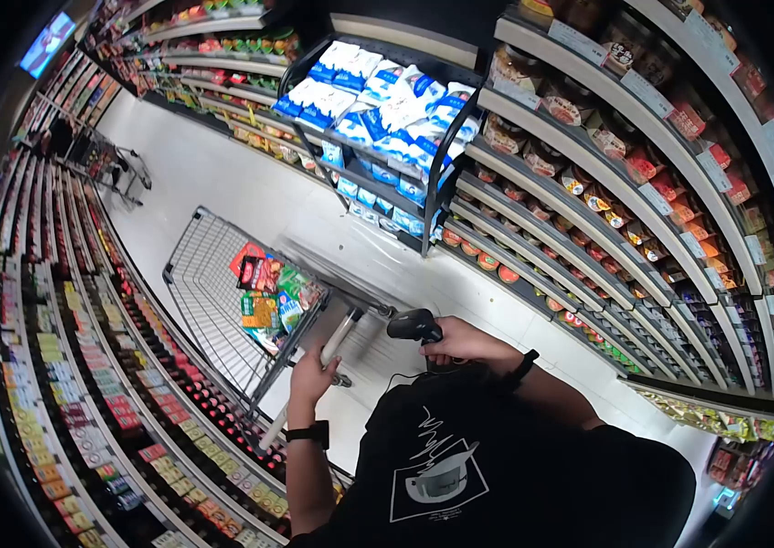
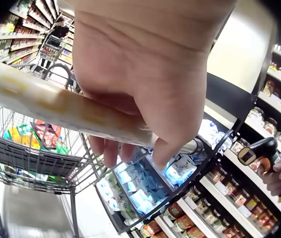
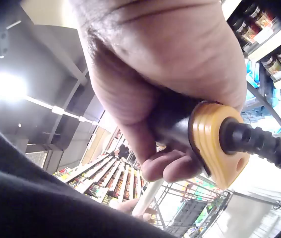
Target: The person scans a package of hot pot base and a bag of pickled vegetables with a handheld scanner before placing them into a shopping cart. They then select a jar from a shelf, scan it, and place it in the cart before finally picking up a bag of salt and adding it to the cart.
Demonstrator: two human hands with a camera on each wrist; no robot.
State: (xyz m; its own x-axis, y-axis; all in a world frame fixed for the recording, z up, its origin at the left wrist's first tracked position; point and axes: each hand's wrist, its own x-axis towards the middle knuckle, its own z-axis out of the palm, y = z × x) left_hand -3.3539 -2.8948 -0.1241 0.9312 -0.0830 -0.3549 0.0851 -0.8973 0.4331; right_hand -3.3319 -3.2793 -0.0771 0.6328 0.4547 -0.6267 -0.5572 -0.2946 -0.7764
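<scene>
My left hand (image 1: 312, 376) grips the pale push handle (image 2: 41, 96) of a wire shopping cart (image 1: 193, 274), with the fingers over the bar and the thumb along its side. Several bright snack packets (image 1: 264, 288) lie at the near end of the basket. My right hand (image 1: 471, 342) holds a black barcode scanner (image 1: 412, 324) by its grip, to the right of the handle. In the right wrist view the fingers wrap the scanner's grip, whose yellow base (image 3: 217, 144) leads to a coiled black cord (image 3: 266, 145).
Shelves of jars and packets (image 1: 588, 146) line the right side, and long stocked shelves (image 1: 67, 384) curve along the left. A black rack (image 1: 437, 196) of blue and white bags stands ahead. Farther down the aisle is another cart (image 1: 117, 169), with a person (image 2: 59, 30) near it.
</scene>
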